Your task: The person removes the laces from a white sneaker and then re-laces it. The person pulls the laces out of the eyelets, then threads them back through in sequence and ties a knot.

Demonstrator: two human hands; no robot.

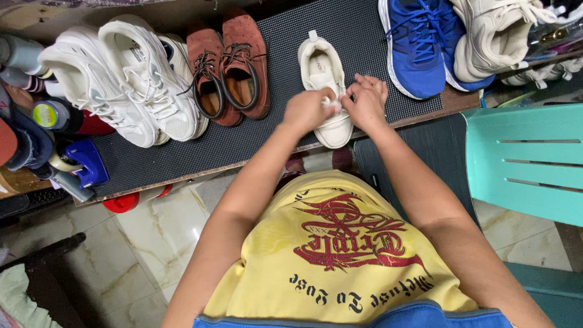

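Head view: both hands meet over the cream sneaker on the desk's black mat, left hand fingers pinching a small white wipe, right hand fingers steadying the shoe; short firm strokes would suit

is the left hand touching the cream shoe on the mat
Touching. The head view shows the left hand pressed onto the top of the cream shoe, with the right hand beside it, no gap visible.
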